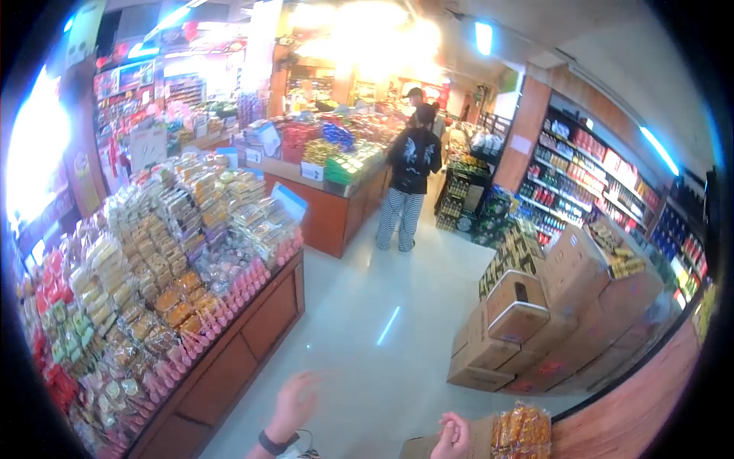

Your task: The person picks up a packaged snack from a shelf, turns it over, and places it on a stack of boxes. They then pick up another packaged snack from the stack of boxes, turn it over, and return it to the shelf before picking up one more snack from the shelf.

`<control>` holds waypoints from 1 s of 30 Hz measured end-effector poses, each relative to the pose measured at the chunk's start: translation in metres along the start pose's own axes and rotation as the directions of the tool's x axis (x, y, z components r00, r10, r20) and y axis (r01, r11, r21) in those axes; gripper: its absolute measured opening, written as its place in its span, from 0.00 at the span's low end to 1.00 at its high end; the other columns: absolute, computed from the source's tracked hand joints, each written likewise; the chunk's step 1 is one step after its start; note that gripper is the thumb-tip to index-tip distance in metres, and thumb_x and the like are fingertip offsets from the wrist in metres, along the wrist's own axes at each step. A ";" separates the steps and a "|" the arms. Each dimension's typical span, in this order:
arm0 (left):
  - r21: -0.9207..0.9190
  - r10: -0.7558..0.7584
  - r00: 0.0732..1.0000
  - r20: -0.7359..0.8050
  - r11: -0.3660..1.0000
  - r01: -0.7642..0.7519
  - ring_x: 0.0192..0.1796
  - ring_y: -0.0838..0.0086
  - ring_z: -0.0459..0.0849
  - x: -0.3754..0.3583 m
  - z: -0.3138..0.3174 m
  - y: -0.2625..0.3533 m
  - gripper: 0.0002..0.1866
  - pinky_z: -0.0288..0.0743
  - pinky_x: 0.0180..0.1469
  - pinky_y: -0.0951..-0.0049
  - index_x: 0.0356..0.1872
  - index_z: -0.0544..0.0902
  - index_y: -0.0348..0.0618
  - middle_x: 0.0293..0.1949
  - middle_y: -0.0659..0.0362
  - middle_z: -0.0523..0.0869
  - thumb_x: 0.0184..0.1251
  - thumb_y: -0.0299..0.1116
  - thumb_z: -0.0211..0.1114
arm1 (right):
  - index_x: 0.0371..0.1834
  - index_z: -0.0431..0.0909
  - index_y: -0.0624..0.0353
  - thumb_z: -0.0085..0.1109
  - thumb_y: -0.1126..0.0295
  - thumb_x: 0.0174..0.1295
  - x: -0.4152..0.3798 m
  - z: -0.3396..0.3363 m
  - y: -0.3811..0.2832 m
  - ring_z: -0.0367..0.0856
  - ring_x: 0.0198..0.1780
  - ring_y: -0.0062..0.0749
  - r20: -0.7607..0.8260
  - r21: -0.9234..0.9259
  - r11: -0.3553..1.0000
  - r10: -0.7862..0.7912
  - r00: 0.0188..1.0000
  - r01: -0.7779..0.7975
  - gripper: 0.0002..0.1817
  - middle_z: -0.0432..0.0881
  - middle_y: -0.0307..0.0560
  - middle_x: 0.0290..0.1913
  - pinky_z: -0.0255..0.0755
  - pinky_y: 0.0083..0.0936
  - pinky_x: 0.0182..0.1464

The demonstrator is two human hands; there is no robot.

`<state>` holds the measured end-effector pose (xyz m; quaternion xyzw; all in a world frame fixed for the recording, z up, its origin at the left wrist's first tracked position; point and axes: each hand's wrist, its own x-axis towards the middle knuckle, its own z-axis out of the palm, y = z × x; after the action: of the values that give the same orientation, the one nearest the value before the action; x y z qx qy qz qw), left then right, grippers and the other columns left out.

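My left hand [298, 402] is raised in front of me over the pale floor, with a dark band [277, 442] on its wrist. Its fingers are stretched out, blurred by motion, and no object shows in them. At the bottom edge is my right hand [453, 436], fingers loosely bent and partly apart, with nothing visible in it. Right beside it, clear bags of orange-brown snacks [521, 432] sit on a cardboard box [417, 447]. Whether the right hand touches the box cannot be told. A thin pale cord [307, 440] shows by the left wrist.
A wooden counter [252, 321] heaped with packaged sweets [160, 252] runs along the left. Stacked cartons [527, 329] stand on the right. A person in dark top and striped trousers [401, 214] stands in the aisle [367, 306] by another goods counter [306, 214]. Bottle shelves [581, 176] line the right wall.
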<state>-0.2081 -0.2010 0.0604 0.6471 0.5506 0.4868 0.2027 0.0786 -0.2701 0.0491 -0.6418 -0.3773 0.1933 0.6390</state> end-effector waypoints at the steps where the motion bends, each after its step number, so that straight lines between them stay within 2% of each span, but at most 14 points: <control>1: 0.030 -0.012 0.999 -0.033 0.999 0.013 0.56 0.51 0.81 -0.005 -0.015 -0.017 0.13 0.75 0.58 0.61 0.46 0.83 0.39 0.56 0.47 0.81 0.58 0.23 0.65 | 0.49 0.81 0.62 0.55 0.64 0.72 -0.007 0.013 0.000 0.78 0.45 0.24 0.029 -0.033 0.999 -0.031 0.999 0.032 0.13 0.83 0.41 0.44 0.71 0.22 0.49; 5: 0.049 -0.098 0.985 -0.143 0.993 0.106 0.56 0.51 0.81 -0.019 -0.063 -0.084 0.13 0.75 0.57 0.61 0.46 0.82 0.39 0.55 0.47 0.81 0.59 0.24 0.65 | 0.49 0.80 0.63 0.55 0.67 0.72 -0.030 0.064 -0.011 0.78 0.43 0.23 0.185 -0.160 0.975 -0.125 0.975 0.156 0.12 0.83 0.40 0.44 0.72 0.21 0.48; 7: 0.032 -0.106 0.975 -0.197 0.993 0.114 0.56 0.51 0.80 -0.024 -0.089 -0.102 0.13 0.75 0.57 0.60 0.46 0.82 0.39 0.56 0.47 0.81 0.60 0.24 0.65 | 0.48 0.80 0.63 0.54 0.66 0.72 -0.040 0.094 -0.006 0.78 0.43 0.24 0.255 -0.136 0.978 -0.118 0.960 0.156 0.12 0.83 0.41 0.44 0.72 0.21 0.47; 11: 0.022 -0.182 0.937 -0.299 0.980 0.198 0.56 0.51 0.80 -0.041 -0.139 -0.134 0.12 0.75 0.58 0.61 0.47 0.81 0.38 0.56 0.47 0.80 0.62 0.26 0.64 | 0.49 0.80 0.63 0.54 0.67 0.72 -0.070 0.157 -0.019 0.78 0.41 0.24 0.389 -0.004 1.000 -0.003 0.921 0.005 0.12 0.83 0.42 0.42 0.73 0.22 0.43; 14: 0.027 -0.254 0.913 -0.319 0.961 0.276 0.58 0.49 0.78 -0.057 -0.170 -0.152 0.15 0.74 0.58 0.58 0.50 0.79 0.37 0.58 0.45 0.78 0.61 0.24 0.62 | 0.52 0.79 0.64 0.53 0.68 0.71 -0.081 0.204 -0.049 0.77 0.38 0.23 0.575 -0.050 0.999 0.019 0.818 0.011 0.13 0.83 0.42 0.40 0.72 0.21 0.41; 17: 0.021 -0.346 0.849 -0.399 0.923 0.385 0.58 0.49 0.77 -0.070 -0.190 -0.164 0.15 0.73 0.59 0.58 0.49 0.79 0.37 0.58 0.45 0.78 0.61 0.26 0.63 | 0.52 0.78 0.65 0.52 0.69 0.71 -0.089 0.247 -0.046 0.76 0.36 0.22 0.675 -0.050 0.995 -0.033 0.737 0.090 0.13 0.83 0.41 0.38 0.71 0.20 0.39; 20: -0.027 -0.428 0.765 -0.482 0.880 0.475 0.58 0.49 0.78 -0.075 -0.203 -0.176 0.14 0.73 0.59 0.58 0.49 0.80 0.37 0.57 0.46 0.79 0.61 0.27 0.64 | 0.48 0.80 0.63 0.56 0.73 0.68 -0.091 0.295 -0.019 0.77 0.35 0.24 0.749 -0.005 0.996 0.059 0.660 -0.083 0.10 0.84 0.44 0.37 0.72 0.20 0.37; 23: 0.006 -0.441 0.706 -0.555 0.846 0.533 0.57 0.49 0.79 -0.076 -0.212 -0.200 0.14 0.74 0.59 0.58 0.49 0.80 0.38 0.56 0.46 0.80 0.61 0.27 0.64 | 0.47 0.78 0.67 0.48 0.75 0.68 -0.097 0.351 -0.015 0.79 0.38 0.27 0.840 0.013 0.997 0.033 0.542 -0.082 0.11 0.82 0.47 0.40 0.73 0.23 0.38; 27: 0.018 -0.454 0.647 -0.612 0.810 0.586 0.57 0.50 0.79 -0.053 -0.228 -0.224 0.14 0.73 0.59 0.58 0.49 0.81 0.38 0.56 0.46 0.80 0.63 0.28 0.63 | 0.45 0.79 0.67 0.50 0.75 0.68 -0.099 0.430 -0.002 0.79 0.35 0.24 0.905 0.020 0.997 0.016 0.425 -0.079 0.10 0.83 0.46 0.37 0.73 0.20 0.34; 30: 0.022 -0.469 0.614 -0.634 0.783 0.621 0.58 0.50 0.78 -0.023 -0.240 -0.243 0.14 0.73 0.60 0.59 0.50 0.81 0.38 0.56 0.47 0.80 0.64 0.28 0.63 | 0.45 0.79 0.67 0.51 0.74 0.68 -0.094 0.485 -0.013 0.79 0.35 0.21 0.952 -0.010 0.995 0.040 0.305 -0.101 0.10 0.83 0.43 0.36 0.72 0.19 0.35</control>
<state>-0.5359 -0.2124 -0.0365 0.2786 0.8110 0.5085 0.0781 -0.3391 -0.0128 -0.0128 -0.4046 -0.6472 0.5711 0.3021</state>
